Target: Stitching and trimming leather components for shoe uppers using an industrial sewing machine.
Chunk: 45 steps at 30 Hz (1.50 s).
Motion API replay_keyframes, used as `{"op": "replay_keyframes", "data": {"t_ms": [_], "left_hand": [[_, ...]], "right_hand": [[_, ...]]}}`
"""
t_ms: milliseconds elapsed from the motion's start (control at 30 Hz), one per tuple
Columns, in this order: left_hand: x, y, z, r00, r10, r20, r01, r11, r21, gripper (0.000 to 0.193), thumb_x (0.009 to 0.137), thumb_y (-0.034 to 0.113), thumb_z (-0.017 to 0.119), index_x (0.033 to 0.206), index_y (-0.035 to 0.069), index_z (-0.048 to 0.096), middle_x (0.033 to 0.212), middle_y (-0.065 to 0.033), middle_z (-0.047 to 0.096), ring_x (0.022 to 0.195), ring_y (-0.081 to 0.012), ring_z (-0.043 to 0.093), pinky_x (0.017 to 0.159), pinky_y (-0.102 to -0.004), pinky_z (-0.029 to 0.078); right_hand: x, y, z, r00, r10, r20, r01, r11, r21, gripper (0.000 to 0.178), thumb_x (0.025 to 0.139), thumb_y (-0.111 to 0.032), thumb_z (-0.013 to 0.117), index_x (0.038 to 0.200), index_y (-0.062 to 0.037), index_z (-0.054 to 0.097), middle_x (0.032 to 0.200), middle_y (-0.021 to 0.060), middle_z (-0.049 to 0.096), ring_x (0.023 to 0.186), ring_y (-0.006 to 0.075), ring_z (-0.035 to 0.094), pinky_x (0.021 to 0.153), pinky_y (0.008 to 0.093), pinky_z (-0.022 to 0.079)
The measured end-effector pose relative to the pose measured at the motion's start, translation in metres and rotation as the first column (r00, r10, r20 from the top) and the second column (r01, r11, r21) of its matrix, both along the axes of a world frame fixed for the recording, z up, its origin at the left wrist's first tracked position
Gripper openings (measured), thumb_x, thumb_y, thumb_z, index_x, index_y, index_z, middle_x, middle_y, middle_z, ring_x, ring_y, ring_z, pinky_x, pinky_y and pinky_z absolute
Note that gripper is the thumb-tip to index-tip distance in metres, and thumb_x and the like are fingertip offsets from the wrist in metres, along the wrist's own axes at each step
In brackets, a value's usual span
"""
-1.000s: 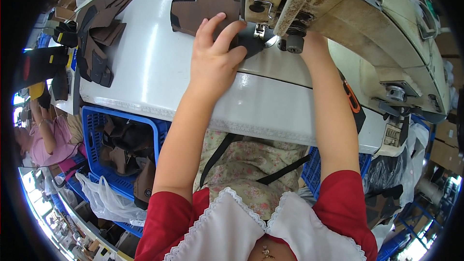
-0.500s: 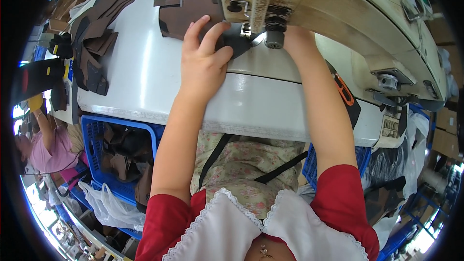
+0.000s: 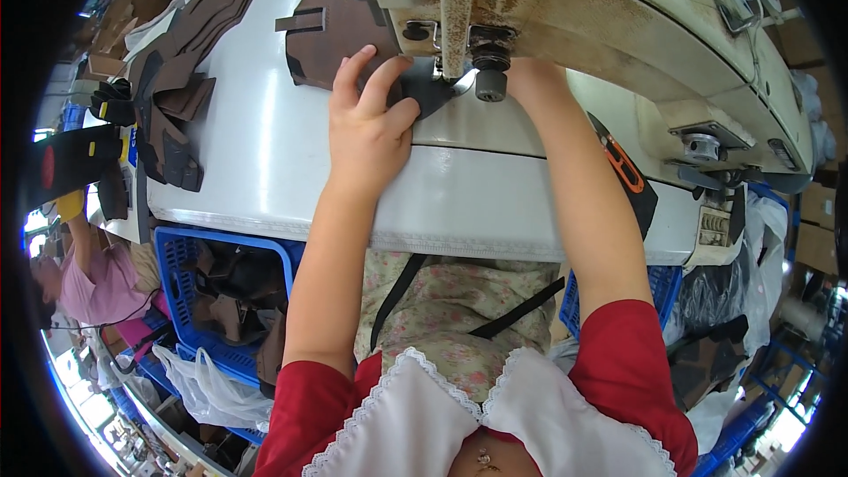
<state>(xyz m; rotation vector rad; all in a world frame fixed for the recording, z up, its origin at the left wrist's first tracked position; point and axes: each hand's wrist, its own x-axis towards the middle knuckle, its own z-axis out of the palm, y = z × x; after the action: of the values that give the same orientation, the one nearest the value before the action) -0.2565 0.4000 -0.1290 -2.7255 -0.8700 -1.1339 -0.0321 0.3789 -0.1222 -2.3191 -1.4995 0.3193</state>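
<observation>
A brown flat cut piece (image 3: 340, 26) of leather-like material with a dark part (image 3: 426, 95) lies under the head of a cream sewing machine (image 3: 565, 13). My left hand (image 3: 371, 119) rests on this piece, left of the presser foot (image 3: 439, 69), with its fingers spread and bent. Behind the machine's needle end is my right hand (image 3: 534, 79); only its back and wrist show, and its fingers are hidden. A shiny curved metal part (image 3: 465, 81) sits between the dark part and a black knob (image 3: 491, 85).
Stacked brown pieces (image 3: 190, 44) lie on the white table (image 3: 256, 124) at the left. An orange-and-black tool (image 3: 625, 168) lies right of my right forearm. A blue basket (image 3: 168, 278) holding dark pieces stands below the table. At far left is another person (image 3: 97, 287).
The whole view has shifted slightly, with the table sitting a little lower in the picture. My hands keep nearly the same places on and behind the machine.
</observation>
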Motion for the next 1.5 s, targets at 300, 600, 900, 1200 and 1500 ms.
{"op": "replay_keyframes", "data": {"t_ms": [300, 600, 900, 1200, 1500], "left_hand": [[-0.001, -0.001, 0.000, 1.000, 0.000, 0.008, 0.000, 1.000, -0.020, 0.012, 0.063, 0.003, 0.072, 0.065, 0.011, 0.063, 0.125, -0.0021, 0.061, 0.129, -0.0392, 0.048, 0.106, -0.0582, 0.048], [0.000, 0.000, 0.000, 1.000, -0.006, 0.012, 0.006, 1.000, -0.014, 0.012, 0.063, 0.003, 0.072, 0.065, 0.011, 0.063, 0.125, -0.0026, 0.061, 0.128, -0.0396, 0.048, 0.105, -0.0587, 0.047], [0.000, 0.000, 0.001, 1.000, -0.017, 0.017, 0.017, 1.000, -0.014, 0.012, 0.063, 0.003, 0.072, 0.065, 0.011, 0.063, 0.125, -0.0028, 0.061, 0.128, -0.0397, 0.048, 0.106, -0.0596, 0.047], [-0.001, 0.001, -0.003, 1.000, -0.016, 0.012, 0.016, 1.000, 0.001, 0.011, 0.064, 0.003, 0.071, 0.067, 0.011, 0.065, 0.126, -0.0032, 0.061, 0.129, -0.0396, 0.048, 0.107, -0.0596, 0.046], [-0.003, 0.000, 0.002, 0.997, -0.051, -0.057, 0.053, 0.998, 0.032, 0.016, 0.063, 0.001, 0.070, 0.075, 0.011, 0.069, 0.131, -0.0073, 0.059, 0.133, -0.0430, 0.045, 0.110, -0.0565, 0.041]], "right_hand": [[-0.001, -0.001, 0.002, 1.000, -0.002, 0.002, 0.002, 1.000, 0.007, 0.033, 0.089, -0.026, 0.062, 0.117, -0.0105, 0.072, 0.121, 0.0129, 0.070, 0.114, 0.0321, 0.064, 0.100, 0.0452, 0.050], [-0.002, 0.000, 0.004, 1.000, 0.001, 0.000, -0.001, 1.000, 0.019, 0.033, 0.089, -0.025, 0.062, 0.116, -0.0103, 0.072, 0.121, 0.0133, 0.070, 0.114, 0.0324, 0.064, 0.100, 0.0454, 0.050], [-0.002, -0.001, 0.003, 1.000, -0.002, 0.006, 0.001, 1.000, 0.031, 0.033, 0.089, -0.025, 0.062, 0.116, -0.0102, 0.072, 0.121, 0.0136, 0.070, 0.114, 0.0327, 0.064, 0.100, 0.0456, 0.050], [0.001, 0.008, -0.006, 0.999, -0.001, 0.052, -0.004, 0.995, 0.104, 0.032, 0.089, -0.024, 0.061, 0.116, -0.0100, 0.072, 0.121, 0.0140, 0.070, 0.114, 0.0330, 0.064, 0.100, 0.0459, 0.049], [0.004, -0.028, -0.003, 0.987, 0.054, 0.152, -0.095, 0.957, 0.273, 0.030, 0.089, -0.022, 0.061, 0.114, -0.0089, 0.072, 0.121, 0.0155, 0.069, 0.115, 0.0344, 0.063, 0.100, 0.0451, 0.050]]}}
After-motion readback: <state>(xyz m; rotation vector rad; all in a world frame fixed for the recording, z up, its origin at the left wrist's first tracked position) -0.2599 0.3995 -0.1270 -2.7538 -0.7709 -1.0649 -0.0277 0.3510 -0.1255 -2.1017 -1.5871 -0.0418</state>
